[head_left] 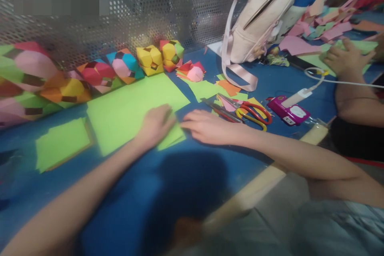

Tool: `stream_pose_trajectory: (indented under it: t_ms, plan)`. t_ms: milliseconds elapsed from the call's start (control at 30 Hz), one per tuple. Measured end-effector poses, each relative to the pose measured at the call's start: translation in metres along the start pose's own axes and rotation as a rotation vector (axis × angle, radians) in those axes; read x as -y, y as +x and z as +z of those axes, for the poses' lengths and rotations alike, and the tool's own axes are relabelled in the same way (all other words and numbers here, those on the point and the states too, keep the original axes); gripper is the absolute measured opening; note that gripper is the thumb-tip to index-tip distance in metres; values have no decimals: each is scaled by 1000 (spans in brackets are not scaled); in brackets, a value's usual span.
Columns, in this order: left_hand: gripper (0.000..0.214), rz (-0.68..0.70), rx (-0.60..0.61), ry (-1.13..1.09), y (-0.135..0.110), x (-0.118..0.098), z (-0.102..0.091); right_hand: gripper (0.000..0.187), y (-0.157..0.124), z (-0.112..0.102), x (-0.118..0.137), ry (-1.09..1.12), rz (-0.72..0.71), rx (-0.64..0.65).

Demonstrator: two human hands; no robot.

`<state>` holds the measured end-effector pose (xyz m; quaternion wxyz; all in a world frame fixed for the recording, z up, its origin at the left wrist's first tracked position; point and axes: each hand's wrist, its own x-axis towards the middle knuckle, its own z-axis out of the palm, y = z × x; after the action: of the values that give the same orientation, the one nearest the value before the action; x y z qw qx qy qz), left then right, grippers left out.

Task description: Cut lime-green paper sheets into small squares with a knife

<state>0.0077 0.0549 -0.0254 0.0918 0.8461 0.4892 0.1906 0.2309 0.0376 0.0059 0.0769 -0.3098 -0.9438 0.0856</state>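
Observation:
A large light-green paper sheet [126,108] lies on the blue table [135,192]. My left hand [156,125] rests on its near right corner, fingers curled and pressed down on the paper. My right hand [207,126] lies flat on the table just right of that corner, fingers stretched toward the sheet's edge. Red-and-yellow scissors [249,113] lie right of my right hand.
Several coloured folded paper balls [150,60] line the perforated metal wall. A smaller green paper stack [61,143] lies left. A pink bag [261,20], a magenta device [289,114] with a white cable and paper scraps sit at the right. Another person's hand [345,60] rests far right.

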Motion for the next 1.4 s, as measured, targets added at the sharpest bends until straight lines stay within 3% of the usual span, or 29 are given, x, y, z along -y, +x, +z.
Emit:
stream_pose_trajectory:
  t_ms: [200, 467, 600, 767, 867, 1000, 1133, 1300, 1400]
  plan:
    - [54, 51, 26, -105, 2, -1, -6, 47, 19, 16, -8, 247, -45, -74]
    - [43, -132, -43, -295, 1, 0, -7, 35, 16, 25, -4, 346, -6, -165]
    - [40, -146, -41, -338, 2, 0, -8, 39, 15, 27, 5, 369, -42, -199]
    - [38, -165, -41, -355, 2, -3, -10, 25, 17, 29, 6, 380, -56, -214]
    - [37, -188, -54, -359, 3, -5, -11, 24, 15, 20, 0, 420, 41, -279]
    - [38, -211, -36, -346, 4, -6, -12, 24, 12, 6, -17, 499, 289, -363]
    - [41, -146, -6, -346, 3, -4, -13, 14, 12, 8, -28, 511, 449, -447]
    - [37, -95, -87, -339, 0, -8, -15, 22, 12, 22, -12, 440, 226, -543]
    - [40, -173, -137, -529, -3, -19, -18, 30, 10, 22, 1, 449, 102, -624]
